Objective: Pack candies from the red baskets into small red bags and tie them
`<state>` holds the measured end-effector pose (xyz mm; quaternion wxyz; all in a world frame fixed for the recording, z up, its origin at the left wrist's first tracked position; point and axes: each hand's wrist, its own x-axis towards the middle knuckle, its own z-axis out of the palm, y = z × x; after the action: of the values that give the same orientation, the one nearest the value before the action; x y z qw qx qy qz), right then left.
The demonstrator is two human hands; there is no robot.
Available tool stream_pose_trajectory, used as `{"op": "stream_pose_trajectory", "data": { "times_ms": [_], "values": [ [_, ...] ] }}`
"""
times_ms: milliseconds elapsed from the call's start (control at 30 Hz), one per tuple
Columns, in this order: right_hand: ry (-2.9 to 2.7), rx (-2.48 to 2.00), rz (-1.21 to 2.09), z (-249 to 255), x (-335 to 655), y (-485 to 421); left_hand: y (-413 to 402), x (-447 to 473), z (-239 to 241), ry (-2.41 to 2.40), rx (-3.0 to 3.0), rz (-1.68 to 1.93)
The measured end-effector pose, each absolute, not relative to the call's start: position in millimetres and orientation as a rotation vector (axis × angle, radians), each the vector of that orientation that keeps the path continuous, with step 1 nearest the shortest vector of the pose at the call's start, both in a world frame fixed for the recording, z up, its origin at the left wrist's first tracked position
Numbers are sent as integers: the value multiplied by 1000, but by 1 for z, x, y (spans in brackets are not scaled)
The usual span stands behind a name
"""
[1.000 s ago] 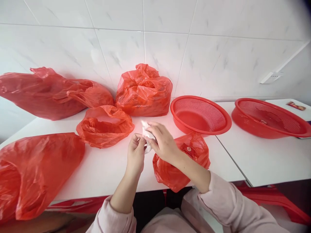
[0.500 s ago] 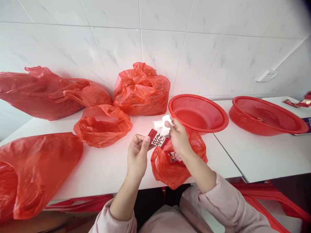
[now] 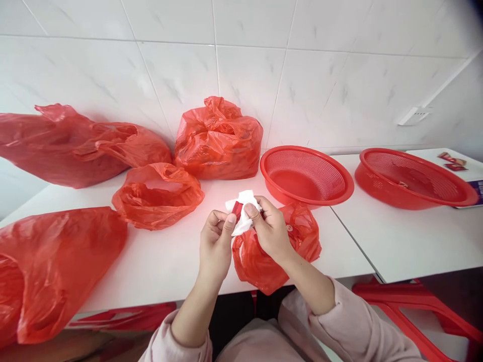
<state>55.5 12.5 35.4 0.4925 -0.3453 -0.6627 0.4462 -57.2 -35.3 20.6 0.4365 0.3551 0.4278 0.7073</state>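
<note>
My left hand (image 3: 215, 244) and my right hand (image 3: 270, 229) meet over the white table (image 3: 169, 261), just above a small red plastic bag (image 3: 277, 249) at the front edge. Both are closed in a pinch. Between them they hold a small red packet (image 3: 237, 207) and a crumpled white tissue (image 3: 243, 216) pressed against it. The tissue wraps partly round the packet, hiding most of it. Pink sleeves cover my forearms.
Several more red plastic bags lie around: one at the back centre (image 3: 219, 138), one mid-left (image 3: 158, 193), a long one at the back left (image 3: 75, 143), a large one front left (image 3: 56, 266). Two red mesh baskets (image 3: 306, 173) (image 3: 415, 176) stand right. Red stools (image 3: 415, 311) sit below.
Half a second ago my right hand held the tissue away from the red packet in my left hand. Now both hands are together again, with the tissue folded round the packet.
</note>
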Motion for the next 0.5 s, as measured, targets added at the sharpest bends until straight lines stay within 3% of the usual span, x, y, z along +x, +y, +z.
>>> {"op": "stream_pose_trajectory", "data": {
  "times_ms": [167, 267, 500],
  "values": [
    [-1180, -779, 1456, 36, 65, 32, -37, -52, 22, 955, 815, 1737],
    [-989, -759, 1498, 36, 77, 40, -37, -52, 27, 833, 670, 1714],
    [-1826, -473, 1330, 47, 78, 9, -34, -49, 27, 874, 510, 1428]
  ]
}}
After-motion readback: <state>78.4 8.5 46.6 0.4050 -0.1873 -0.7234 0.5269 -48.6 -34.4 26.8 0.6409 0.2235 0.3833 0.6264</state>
